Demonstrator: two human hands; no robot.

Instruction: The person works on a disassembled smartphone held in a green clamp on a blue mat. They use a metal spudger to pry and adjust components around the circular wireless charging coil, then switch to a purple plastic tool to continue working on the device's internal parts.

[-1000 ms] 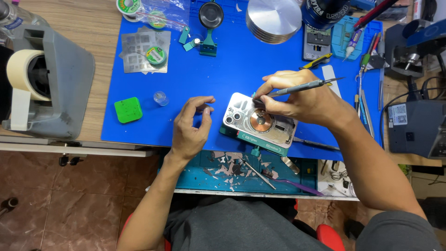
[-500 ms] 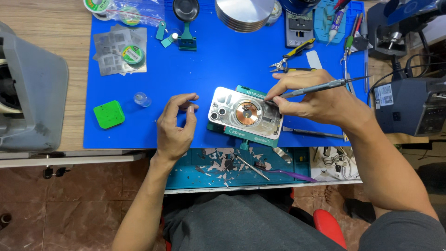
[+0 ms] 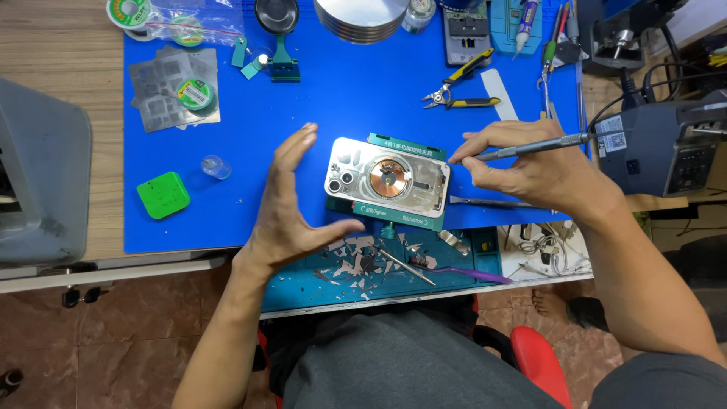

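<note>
A phone back housing [image 3: 388, 178] with a copper coil ring at its middle is seen a little above the centre of the frame, laid flat in a green holder [image 3: 394, 218] on the blue mat [image 3: 341, 98]. It lies between the two hands.

The left hand [image 3: 291, 208] is held open just to the left of the housing, with the fingers spread and pointing upward and the thumb stretched to the right below the lower left corner of the holder. Nothing is gripped by it; whether the thumb touches the holder cannot be told.

The right hand [image 3: 530, 167] is placed just to the right of the housing and is closed around a thin metal tool [image 3: 530, 146], which is held like a pen. The tip of the tool is pointed to the left and reaches the upper right edge of the housing.

Below the holder, in the lower middle of the frame, a teal tray [image 3: 462, 265] is seen with broken glass pieces [image 3: 356, 261] scattered in it, and a purple pry tool [image 3: 469, 274] is laid there too. Cutting pliers [image 3: 458, 89] with yellow handles are placed on the mat above the right hand. A small green square block [image 3: 163, 195] is found at the left of the mat, well apart from the left hand, and a grey machine [image 3: 42, 182] is seen at the left edge of the frame.
</note>
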